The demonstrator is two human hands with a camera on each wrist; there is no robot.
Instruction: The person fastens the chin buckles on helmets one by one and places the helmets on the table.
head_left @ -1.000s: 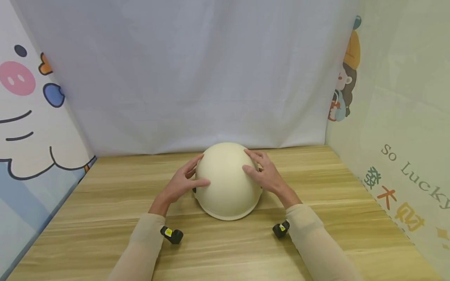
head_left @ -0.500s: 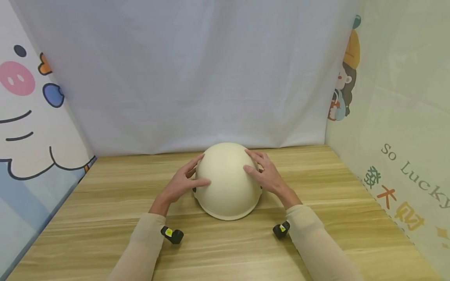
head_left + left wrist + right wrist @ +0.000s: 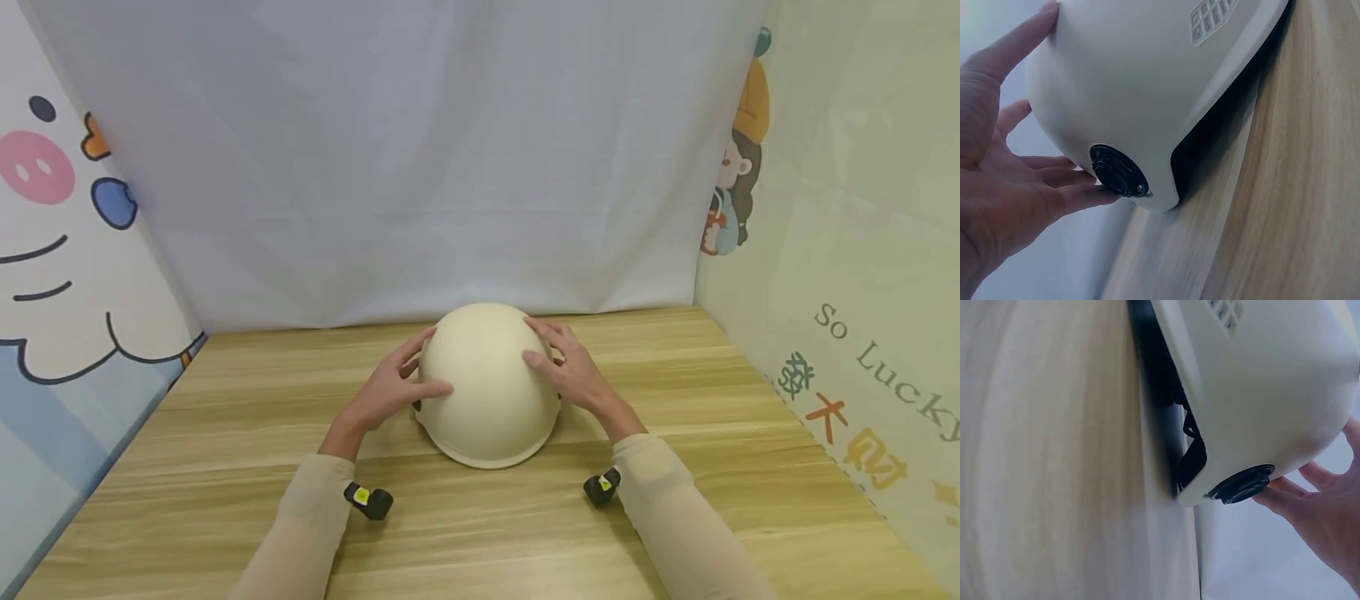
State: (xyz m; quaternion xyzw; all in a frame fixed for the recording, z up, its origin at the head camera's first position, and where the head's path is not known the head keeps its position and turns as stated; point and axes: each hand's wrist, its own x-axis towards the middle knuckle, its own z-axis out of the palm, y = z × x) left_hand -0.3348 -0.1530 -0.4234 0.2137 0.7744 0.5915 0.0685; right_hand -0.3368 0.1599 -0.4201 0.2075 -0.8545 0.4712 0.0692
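Observation:
A cream-white helmet (image 3: 487, 392) sits dome up on the wooden table, between both hands. My left hand (image 3: 386, 387) rests on its left side, thumb on the front of the shell and fingers spread along the side. In the left wrist view, those fingers reach a round black knob (image 3: 1119, 172) near the helmet's lower edge. On the opposite side my right hand (image 3: 573, 367) touches the shell with spread fingers and thumb. Some of its fingertips meet a second black knob (image 3: 1242, 483) in the right wrist view. The helmet's inside is mostly hidden; a dark strap-like part (image 3: 1192, 462) shows under the rim.
Wood-grain tabletop (image 3: 480, 533) surrounds the helmet. A pale curtain (image 3: 450, 167) hangs close behind it. Printed panels with cartoon figures stand at the left (image 3: 67, 250) and right. Small black wrist cameras are strapped to both sleeves.

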